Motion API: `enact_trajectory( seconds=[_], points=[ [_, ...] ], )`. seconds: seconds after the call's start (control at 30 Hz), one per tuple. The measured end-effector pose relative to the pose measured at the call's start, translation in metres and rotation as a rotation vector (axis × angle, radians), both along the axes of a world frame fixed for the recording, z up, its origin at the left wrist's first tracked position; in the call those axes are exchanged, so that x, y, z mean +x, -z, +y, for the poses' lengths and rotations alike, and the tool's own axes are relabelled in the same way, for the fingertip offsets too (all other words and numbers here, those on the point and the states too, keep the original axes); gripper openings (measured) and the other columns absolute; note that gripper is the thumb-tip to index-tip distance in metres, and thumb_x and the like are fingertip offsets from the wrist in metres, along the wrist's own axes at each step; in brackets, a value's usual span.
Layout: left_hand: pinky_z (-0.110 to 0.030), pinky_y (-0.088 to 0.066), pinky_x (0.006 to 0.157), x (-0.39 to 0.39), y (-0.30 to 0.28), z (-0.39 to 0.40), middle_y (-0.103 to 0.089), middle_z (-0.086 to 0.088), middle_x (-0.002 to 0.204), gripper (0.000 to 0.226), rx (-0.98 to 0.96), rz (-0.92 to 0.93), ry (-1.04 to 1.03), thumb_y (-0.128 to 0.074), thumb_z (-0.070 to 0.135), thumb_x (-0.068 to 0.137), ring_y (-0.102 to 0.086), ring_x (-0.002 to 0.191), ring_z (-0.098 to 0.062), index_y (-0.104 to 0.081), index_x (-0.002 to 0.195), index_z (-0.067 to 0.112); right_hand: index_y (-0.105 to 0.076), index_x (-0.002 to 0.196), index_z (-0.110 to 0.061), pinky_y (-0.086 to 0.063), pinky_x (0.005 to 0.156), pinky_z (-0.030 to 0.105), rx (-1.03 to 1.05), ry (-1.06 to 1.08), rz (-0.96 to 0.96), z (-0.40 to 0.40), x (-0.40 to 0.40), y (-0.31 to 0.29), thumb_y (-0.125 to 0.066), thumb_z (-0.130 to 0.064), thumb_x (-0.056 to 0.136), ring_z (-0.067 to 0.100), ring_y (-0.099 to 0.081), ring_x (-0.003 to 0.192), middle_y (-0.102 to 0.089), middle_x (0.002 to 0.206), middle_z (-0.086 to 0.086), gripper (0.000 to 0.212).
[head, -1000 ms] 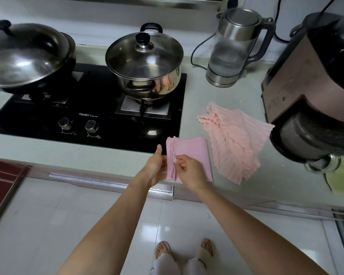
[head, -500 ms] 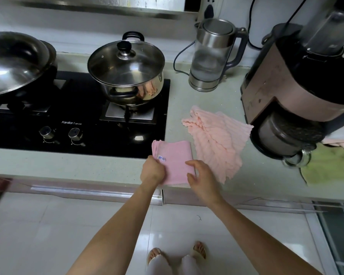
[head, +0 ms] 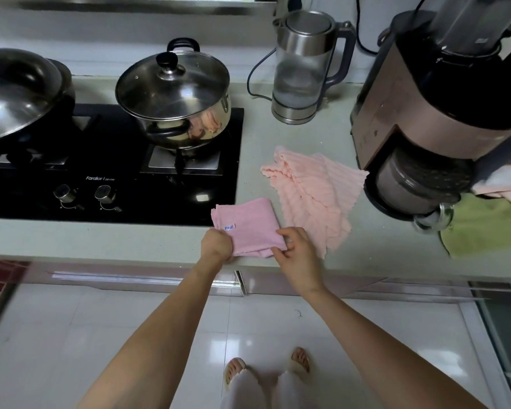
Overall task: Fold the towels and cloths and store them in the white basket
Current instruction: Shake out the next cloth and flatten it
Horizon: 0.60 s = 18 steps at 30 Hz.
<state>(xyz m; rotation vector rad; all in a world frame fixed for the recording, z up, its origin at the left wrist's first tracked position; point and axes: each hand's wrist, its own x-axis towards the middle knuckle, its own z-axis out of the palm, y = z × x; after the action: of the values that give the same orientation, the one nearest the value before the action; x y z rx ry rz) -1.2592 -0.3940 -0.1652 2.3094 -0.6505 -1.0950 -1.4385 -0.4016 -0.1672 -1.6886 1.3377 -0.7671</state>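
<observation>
Pink cloth [head: 247,224] sits folded at the counter [head: 101,240] front edge. Left hand [head: 216,246] pinches its near-left corner; right hand [head: 297,252] pinches the near-right edge. Align edges square before creasing. Peach towel [head: 316,193] just beside, unfolded. Basket not visible.

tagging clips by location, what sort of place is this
Most likely a home kitchen: a gas hob carrying a lidded steel pot, an electric kettle and a blender-type appliance on the counter.
</observation>
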Motion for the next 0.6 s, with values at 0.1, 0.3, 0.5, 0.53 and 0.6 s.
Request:
enact_trajectory(
  seconds=[0.1,0.3,0.5,0.53,0.6],
  points=[
    [-0.026,-0.043,0.047,-0.002,-0.005,0.000,-0.048,-0.009,0.056,0.033,0.016,0.047,-0.007,-0.035,0.006,0.099,-0.046,0.050,-0.021,-0.042,0.067,0.008,-0.061,0.107,-0.007,-0.043,0.071,0.014,-0.036,0.053,-0.013,-0.005,0.005,-0.011,-0.056,0.004,0.082,0.018,-0.059,0.083,-0.054,0.107,0.000,0.028],
    [-0.041,-0.053,0.073,0.005,-0.031,-0.003,-0.062,-0.026,0.095,0.029,-0.084,-0.105,0.032,-0.034,0.010,0.098,-0.062,0.088,-0.042,-0.056,0.088,-0.007,-0.069,0.109,0.000,-0.045,0.098,0.025,-0.264,-0.218,0.178,-0.019,-0.006,-0.032,-0.047,0.015,0.083,0.024,-0.064,0.103,-0.060,0.127,0.009,0.036],
    [-0.031,-0.040,0.063,-0.004,-0.065,-0.004,-0.057,-0.008,0.082,0.033,-0.347,-0.267,0.238,-0.030,0.025,0.102,-0.054,0.072,-0.025,-0.050,0.088,0.002,-0.055,0.132,-0.006,-0.027,0.107,0.013,-0.375,-0.541,0.356,-0.007,-0.034,-0.056,-0.049,0.005,0.089,0.007,-0.041,0.132,-0.037,0.150,-0.003,0.045],
    [-0.030,-0.034,0.060,-0.005,-0.071,0.001,-0.055,-0.002,0.075,0.034,-0.417,-0.302,0.300,-0.030,0.028,0.103,-0.051,0.066,-0.021,-0.047,0.086,0.005,-0.049,0.139,-0.014,-0.028,0.109,0.016,-0.311,-0.571,0.350,-0.005,-0.041,-0.058,-0.050,-0.006,0.093,0.004,-0.038,0.133,-0.028,0.154,-0.011,0.046],
    [-0.032,-0.031,0.054,-0.003,-0.082,0.009,-0.053,0.001,0.068,0.034,-0.538,-0.369,0.419,-0.029,0.033,0.103,-0.050,0.059,-0.016,-0.044,0.084,0.009,-0.036,0.145,-0.028,-0.028,0.110,0.022,-0.199,-0.525,0.292,-0.005,-0.050,-0.064,-0.054,-0.034,0.093,-0.001,-0.032,0.134,-0.017,0.156,-0.019,0.055]
  ],
)
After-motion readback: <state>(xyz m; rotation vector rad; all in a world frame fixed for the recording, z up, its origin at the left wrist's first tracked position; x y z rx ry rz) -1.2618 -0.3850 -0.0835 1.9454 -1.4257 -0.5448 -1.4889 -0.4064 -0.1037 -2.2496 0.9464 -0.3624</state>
